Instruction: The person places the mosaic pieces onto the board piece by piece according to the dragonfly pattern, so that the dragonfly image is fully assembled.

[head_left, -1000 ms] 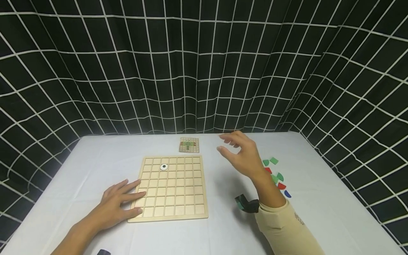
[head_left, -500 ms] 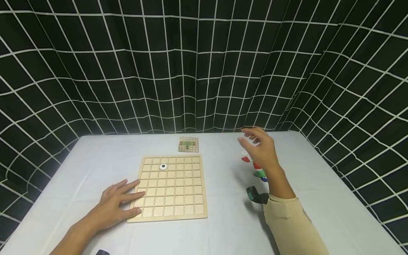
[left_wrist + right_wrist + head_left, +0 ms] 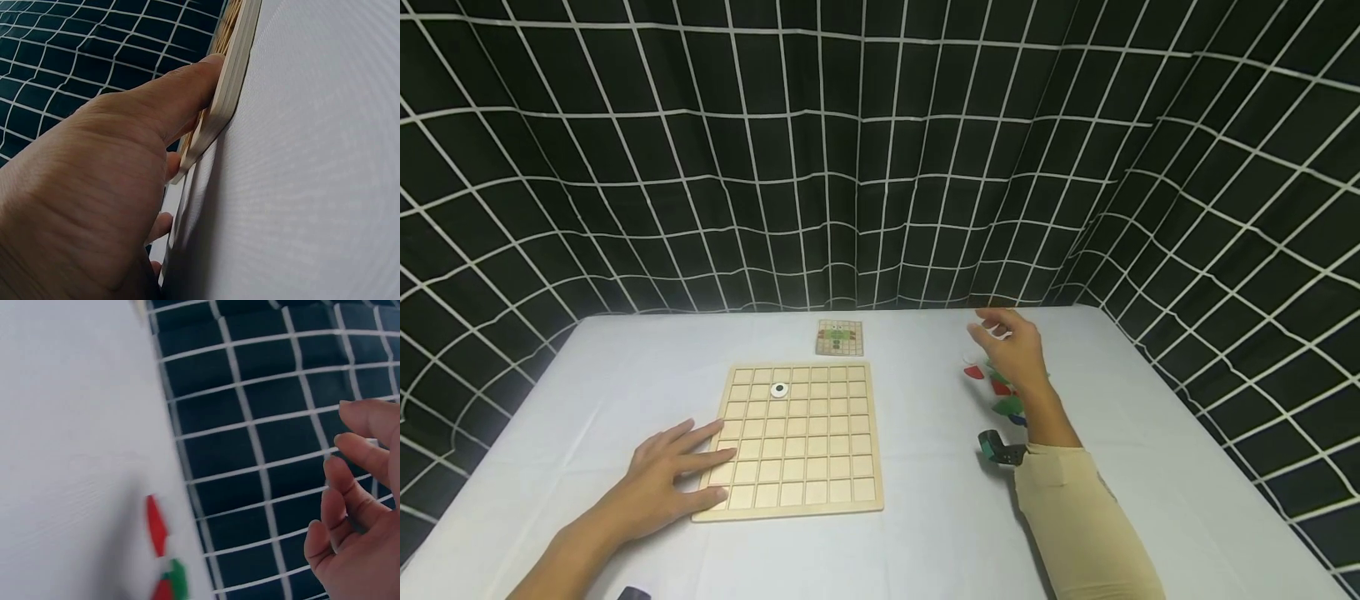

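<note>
The left hand (image 3: 662, 477) lies spread, fingers extended, its thumb and nearest fingertips resting on the left edge of the gridded wooden board (image 3: 875, 442); it grips nothing. That light contact looks enough to brace the board, and pressing harder could tip or slide it. The right hand (image 3: 1017, 350) hangs over the loose pieces with fingers softly bent and a gap at the thumb, seemingly holding nothing.

Under and just beside that hand, on the white-covered desk (image 3: 932, 542), lie a white disc (image 3: 969, 360), a red wedge (image 3: 973, 372), a green piece (image 3: 1007, 406) and a blue piece (image 3: 1017, 420) partly under it. Thin and flat as they look, they should lift best pinched by opposite edges, thumb and index finger coming down low; the overlapping ones call for taking the uppermost first. Some are hidden by the hand and forearm.

On the board, an eye disc (image 3: 779, 390) sits toward the upper left; any piece lowered nearby should come straight down so as not to nudge it. Beyond the board's far edge, the small pattern card (image 3: 839, 337) lies uncovered, handy for checking colour and position.
</note>
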Available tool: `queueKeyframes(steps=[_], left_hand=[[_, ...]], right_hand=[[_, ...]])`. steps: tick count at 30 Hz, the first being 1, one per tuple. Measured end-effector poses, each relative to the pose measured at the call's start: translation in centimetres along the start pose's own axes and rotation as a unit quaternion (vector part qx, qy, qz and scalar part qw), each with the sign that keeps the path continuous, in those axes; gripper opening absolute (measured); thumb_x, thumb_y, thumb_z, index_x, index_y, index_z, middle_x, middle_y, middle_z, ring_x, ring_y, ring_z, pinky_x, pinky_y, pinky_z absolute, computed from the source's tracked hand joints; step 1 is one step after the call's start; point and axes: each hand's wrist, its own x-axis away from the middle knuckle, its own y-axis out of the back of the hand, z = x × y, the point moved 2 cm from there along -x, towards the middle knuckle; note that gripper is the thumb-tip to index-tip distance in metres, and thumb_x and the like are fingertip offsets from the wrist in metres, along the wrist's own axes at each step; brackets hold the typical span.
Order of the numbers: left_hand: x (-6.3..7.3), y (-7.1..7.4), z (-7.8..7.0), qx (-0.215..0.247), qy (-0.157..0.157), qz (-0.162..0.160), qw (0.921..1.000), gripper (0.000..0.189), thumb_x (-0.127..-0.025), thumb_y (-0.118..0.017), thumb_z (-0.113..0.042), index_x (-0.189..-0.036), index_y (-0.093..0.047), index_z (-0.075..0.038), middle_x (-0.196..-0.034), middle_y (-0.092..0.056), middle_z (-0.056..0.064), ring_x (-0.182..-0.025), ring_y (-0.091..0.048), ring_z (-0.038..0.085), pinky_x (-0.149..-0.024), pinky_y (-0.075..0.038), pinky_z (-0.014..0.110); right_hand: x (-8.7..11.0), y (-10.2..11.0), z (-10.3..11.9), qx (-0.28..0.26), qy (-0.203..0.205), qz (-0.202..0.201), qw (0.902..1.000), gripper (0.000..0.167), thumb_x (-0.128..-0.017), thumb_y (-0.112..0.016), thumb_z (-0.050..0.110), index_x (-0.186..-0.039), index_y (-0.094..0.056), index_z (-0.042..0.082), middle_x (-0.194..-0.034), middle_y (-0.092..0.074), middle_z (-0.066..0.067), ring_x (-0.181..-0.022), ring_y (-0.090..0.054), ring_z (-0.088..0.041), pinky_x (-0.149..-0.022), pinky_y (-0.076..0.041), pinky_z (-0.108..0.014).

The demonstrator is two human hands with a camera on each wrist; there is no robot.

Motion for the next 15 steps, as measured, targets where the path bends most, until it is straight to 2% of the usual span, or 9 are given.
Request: queueKeyframes(steps=[6,10,15], left_hand=[[0.1,-0.1,0.2,0.001,0.004,0.000,1.0000,0.048,-0.073,-0.068,-0.058,-0.115,-0.065,-0.035,-0.144,-0.043,0.001,-0.135,-0.026,0.041,-0.104,-0.013,0.063],[0.0,-0.2,0.4,0.004,-0.006,-0.004,1.0000,0.048,-0.074,-0.068,-0.057,-0.116,-0.064,-0.035,-0.144,-0.043,0.001,-0.135,-0.026,0.041,-0.104,-0.013,0.064],[-0.1,-0.2,0.4,0.001,-0.013,-0.009,0.9999,0.047,-0.074,-0.067,-0.057,-0.116,-0.064,-0.035,-0.144,-0.043,0.001,-0.134,-0.026,0.041,-0.103,-0.013,0.064]], right_hand=[[-0.4,-1.4,-2.6,0.033,-0.049,0.034,0.9977,0.037,-0.087,-0.063,0.032,-0.117,-0.063,0.011,-0.103,-0.064,-0.012,-0.098,-0.053,-0.027,-0.077,-0.043,-0.035],[-0.4,-2.0,-4.0,0.055,-0.071,0.047,0.9949,0.036,-0.087,-0.063,0.031,-0.118,-0.063,0.012,-0.103,-0.064,-0.011,-0.096,-0.054,-0.025,-0.077,-0.045,-0.034],[-0.4,-2.5,-4.8,0.091,-0.076,0.083,0.9894,0.040,-0.088,-0.062,0.031,-0.121,-0.060,0.008,-0.111,-0.062,-0.015,-0.103,-0.056,-0.032,-0.081,-0.050,-0.043]])
